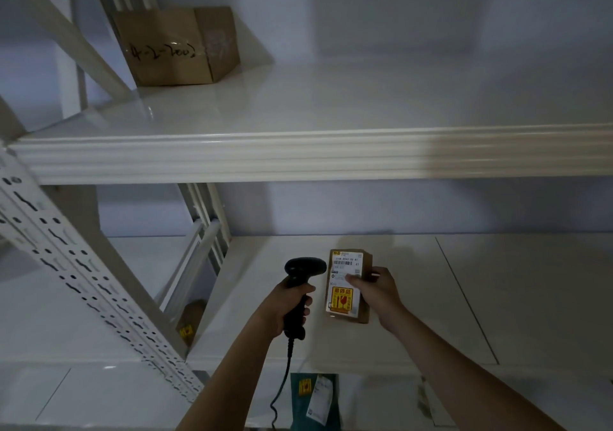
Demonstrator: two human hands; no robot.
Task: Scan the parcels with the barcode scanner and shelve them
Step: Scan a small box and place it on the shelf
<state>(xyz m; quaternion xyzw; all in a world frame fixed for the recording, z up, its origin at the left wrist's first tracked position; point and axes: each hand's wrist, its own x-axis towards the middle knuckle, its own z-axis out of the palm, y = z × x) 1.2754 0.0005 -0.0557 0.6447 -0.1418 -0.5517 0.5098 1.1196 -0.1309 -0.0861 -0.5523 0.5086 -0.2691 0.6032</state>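
- Scanning, we judge: our left hand [292,301] has its grip wrapped round the handle of the barcode scanner [300,293], whose head sits just left of the parcel [348,286].
- Our right hand [373,289] pinches the parcel's right edge, thumb on the label, holding it just above the lower shelf [431,298], or maybe resting on it; we can't tell which.
- The parcel is a small brown carton with a white barcode label and a yellow-and-red fragile sticker below that.
- Next, we reckon: aim the scanner at that barcode, then leave the parcel on the shelf.
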